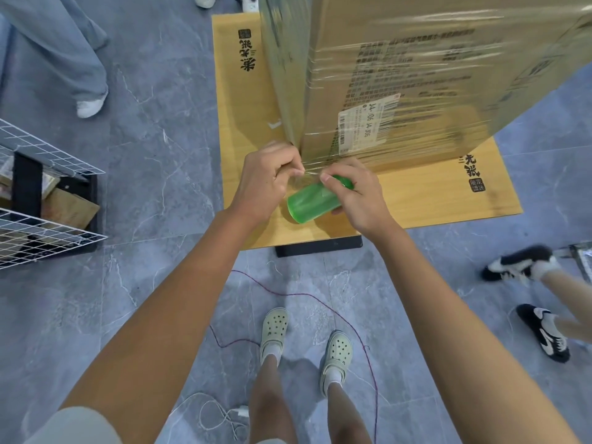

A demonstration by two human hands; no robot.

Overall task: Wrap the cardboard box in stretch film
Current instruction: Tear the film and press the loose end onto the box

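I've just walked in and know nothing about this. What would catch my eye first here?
Probably the tall cardboard box, already sheathed in shiny stretch film, standing on a low wooden table at upper right. Right below its near corner, the bright green film roll stands out: the right hand grips it while the left hand pinches the film by the box's corner.

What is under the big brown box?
The cardboard box stands on a wooden board with black printed characters. A dark base shows beneath the board's near edge. The board directly under the box is hidden.
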